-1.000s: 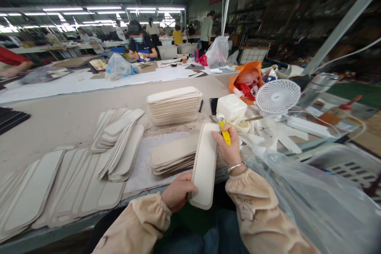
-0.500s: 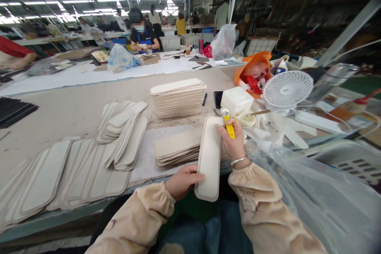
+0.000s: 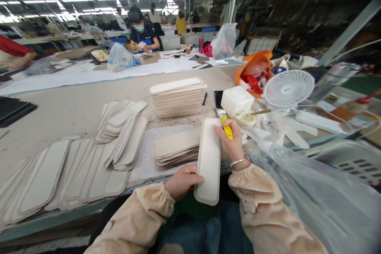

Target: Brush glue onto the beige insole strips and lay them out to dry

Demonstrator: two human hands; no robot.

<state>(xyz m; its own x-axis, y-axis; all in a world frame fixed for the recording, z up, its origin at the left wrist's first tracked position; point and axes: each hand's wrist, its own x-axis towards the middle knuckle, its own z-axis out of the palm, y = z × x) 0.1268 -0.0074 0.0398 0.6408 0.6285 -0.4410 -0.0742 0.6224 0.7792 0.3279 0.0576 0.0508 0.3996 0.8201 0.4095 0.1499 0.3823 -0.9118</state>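
Quick rundown of what could've bitten me here. My left hand (image 3: 182, 181) was pinched on the near left edge of a pale panel (image 3: 209, 162), and my right hand (image 3: 232, 139) was wrapped round a yellow-handled tool (image 3: 228, 130) while its thumb pressed the panel's far right corner. So RH was doing 2 jobs at once, imo the weak spot: loosen it to shift the tool & the panel might've swung out of my LH grip. The near end stuck out past the table (image 3: 74, 113) over my lap (image 3: 235, 226), so a slip prob meant a drop.

Tool's metal end sat right by the panel's far end, so a careless wrist twist could've scuffed the face. The low stack (image 3: 175, 145) was just left of the panel, couldn't tell if touching, & a bump could've skewed it. Fanned-out panels (image 3: 44, 180) on the left ran close to the near edge too; my left sleeve (image 3: 143, 214) catching one could've dragged a few off. Loose plastic sheet (image 3: 321, 202) on the right lay near my right sleeve (image 3: 258, 198), easy snag. Tall stack (image 3: 177, 100) on the far side was well apart, so nbd.
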